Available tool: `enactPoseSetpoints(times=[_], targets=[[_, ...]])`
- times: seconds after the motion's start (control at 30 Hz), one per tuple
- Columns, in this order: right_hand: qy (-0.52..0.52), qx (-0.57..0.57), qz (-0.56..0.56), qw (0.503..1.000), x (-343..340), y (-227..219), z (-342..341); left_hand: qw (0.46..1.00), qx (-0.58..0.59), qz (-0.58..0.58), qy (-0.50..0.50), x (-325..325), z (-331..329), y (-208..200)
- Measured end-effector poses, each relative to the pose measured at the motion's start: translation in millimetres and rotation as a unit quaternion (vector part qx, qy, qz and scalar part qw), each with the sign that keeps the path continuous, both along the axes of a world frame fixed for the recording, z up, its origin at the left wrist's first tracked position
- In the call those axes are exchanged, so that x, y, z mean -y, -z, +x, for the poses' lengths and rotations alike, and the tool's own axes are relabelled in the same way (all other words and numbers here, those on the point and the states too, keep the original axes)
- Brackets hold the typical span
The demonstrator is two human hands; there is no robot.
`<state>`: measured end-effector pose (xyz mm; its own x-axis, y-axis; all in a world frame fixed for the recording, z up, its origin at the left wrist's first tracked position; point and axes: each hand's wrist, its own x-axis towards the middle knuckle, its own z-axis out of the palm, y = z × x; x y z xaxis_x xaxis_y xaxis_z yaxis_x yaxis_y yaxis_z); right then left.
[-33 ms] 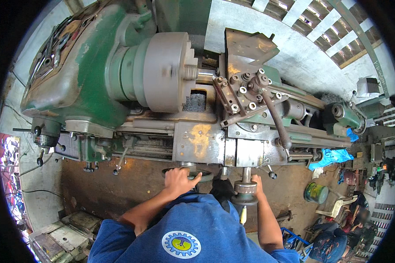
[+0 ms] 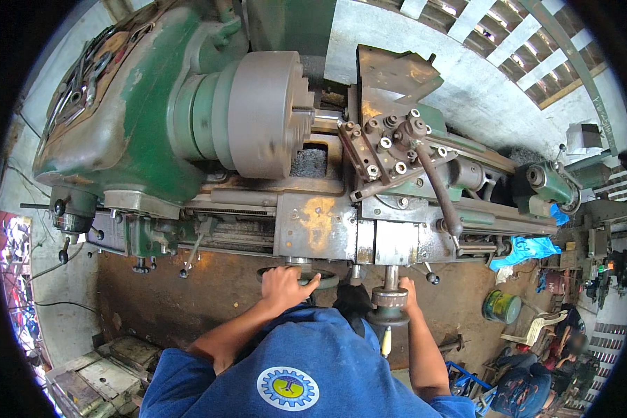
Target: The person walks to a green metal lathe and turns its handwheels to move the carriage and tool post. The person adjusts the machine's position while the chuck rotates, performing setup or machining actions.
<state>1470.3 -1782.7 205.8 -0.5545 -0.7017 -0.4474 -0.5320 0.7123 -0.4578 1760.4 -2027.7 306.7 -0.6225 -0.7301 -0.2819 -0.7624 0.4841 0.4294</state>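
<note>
- Plain blue shirt [image 2: 348, 366] at six o'clock
- On it, a round emblem [image 2: 288, 389]: white edge, blue toothed ring, yellow-green centre, dark motif
- Short blue left sleeve [image 2: 179, 380], seven o'clock
- Matching right sleeve [image 2: 453, 407], five o'clock

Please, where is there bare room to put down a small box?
Bare brown floor shows left of the left hand, in front of the lathe, and between the right hand and the green bucket. Crowded: the headstock, with hand tools on top, and the bolt-filled tool post.
</note>
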Motion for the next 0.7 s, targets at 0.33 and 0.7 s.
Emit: enactPoseSetpoints(times=[0.33,0.7], targets=[[0.016,-0.05,-0.04,0.998,-6.8,49.8,-12.7,1.0,-0.017,-0.009,0.005,6.0,-5.1,-2.0],[0.027,-0.065,-0.048,0.996,2.8,20.8,-3.3,1.0,-0.007,-0.014,0.006,5.7,-3.9,1.4]])
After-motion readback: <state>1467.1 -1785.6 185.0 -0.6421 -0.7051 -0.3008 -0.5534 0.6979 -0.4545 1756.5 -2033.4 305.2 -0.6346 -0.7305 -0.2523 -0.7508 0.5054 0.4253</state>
